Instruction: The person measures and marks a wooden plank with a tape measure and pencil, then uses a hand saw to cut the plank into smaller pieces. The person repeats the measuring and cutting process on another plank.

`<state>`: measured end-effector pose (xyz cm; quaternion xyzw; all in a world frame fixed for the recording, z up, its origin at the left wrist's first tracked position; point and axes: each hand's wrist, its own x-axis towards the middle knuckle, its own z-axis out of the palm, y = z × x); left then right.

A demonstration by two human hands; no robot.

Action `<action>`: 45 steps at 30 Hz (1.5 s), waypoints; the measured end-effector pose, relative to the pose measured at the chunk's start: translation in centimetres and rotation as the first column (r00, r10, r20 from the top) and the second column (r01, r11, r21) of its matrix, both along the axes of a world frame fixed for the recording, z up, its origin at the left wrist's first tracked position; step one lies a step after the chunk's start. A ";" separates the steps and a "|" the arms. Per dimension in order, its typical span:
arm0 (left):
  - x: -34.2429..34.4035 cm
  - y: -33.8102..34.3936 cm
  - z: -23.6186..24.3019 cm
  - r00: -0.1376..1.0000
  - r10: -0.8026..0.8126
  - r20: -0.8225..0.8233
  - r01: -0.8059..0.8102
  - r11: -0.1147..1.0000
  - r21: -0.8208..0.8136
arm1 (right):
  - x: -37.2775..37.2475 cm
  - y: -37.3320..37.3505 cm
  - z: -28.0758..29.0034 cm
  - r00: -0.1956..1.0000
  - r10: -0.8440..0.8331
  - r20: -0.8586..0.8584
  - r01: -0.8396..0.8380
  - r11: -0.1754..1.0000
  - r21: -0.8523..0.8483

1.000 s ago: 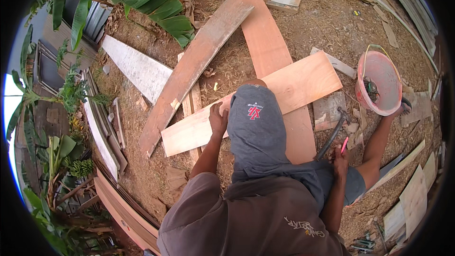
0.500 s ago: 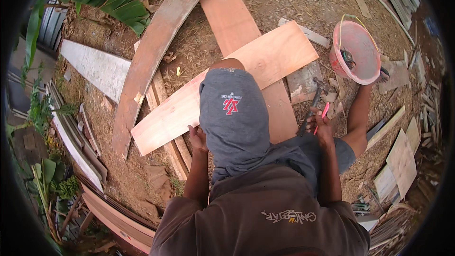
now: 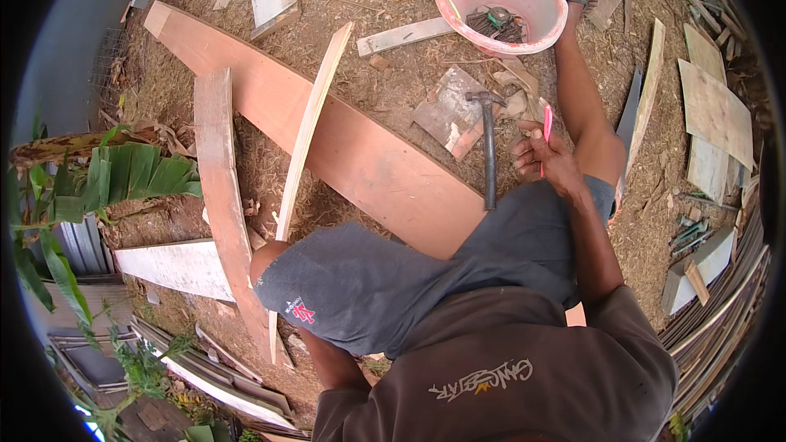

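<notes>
One view only, from above the person's head. The right hand [image 3: 555,162] has its fingers curled shut around a slim pink pencil [image 3: 546,124], tip pointing up toward the pink plastic bucket [image 3: 550,2]. Just beside that hand, not touching it, a steel-headed hammer with a dark handle [image 3: 489,151] lies on the sawdust-strewn ground [image 3: 385,74], its handle end resting against the wide reddish-brown plank [image 3: 352,151].

The pale thin wooden board [image 3: 309,133] lay flat across the knee half a second ago, under the left hand. Now it stands on its edge, running from near the bucket down past the knee in grey shorts [image 3: 344,278], so only its narrow edge shows, not its face. The left hand is hidden behind that knee; whether its fingers grip the board cannot be told.
</notes>
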<state>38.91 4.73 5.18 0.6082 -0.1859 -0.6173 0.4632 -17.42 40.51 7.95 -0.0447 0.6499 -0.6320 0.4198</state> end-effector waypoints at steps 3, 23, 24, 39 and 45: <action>-0.1 -0.6 0.9 0.998 -0.001 0.069 0.001 1.000 -0.007 | -0.3 1.4 -1.0 0.995 -0.097 0.023 0.098 0.994 -0.047; -4.2 7.7 -6.8 0.849 -0.417 0.324 0.296 0.884 0.361 | -0.3 3.0 -4.8 0.986 -0.092 0.142 0.095 0.995 -0.015; -4.3 8.4 -7.3 0.819 -0.468 0.332 0.332 0.858 0.393 | -0.3 3.0 -4.9 0.990 -0.077 0.117 0.081 0.996 -0.031; -11.6 -10.8 -2.8 0.812 -0.505 0.293 0.522 0.853 0.023 | -0.6 -0.4 -3.6 0.998 0.068 0.020 -0.071 0.967 0.246; -15.0 -33.8 -5.0 0.217 -0.558 0.801 0.834 0.532 0.145 | -0.3 -5.9 -2.5 0.961 0.275 -0.043 -0.253 0.929 0.270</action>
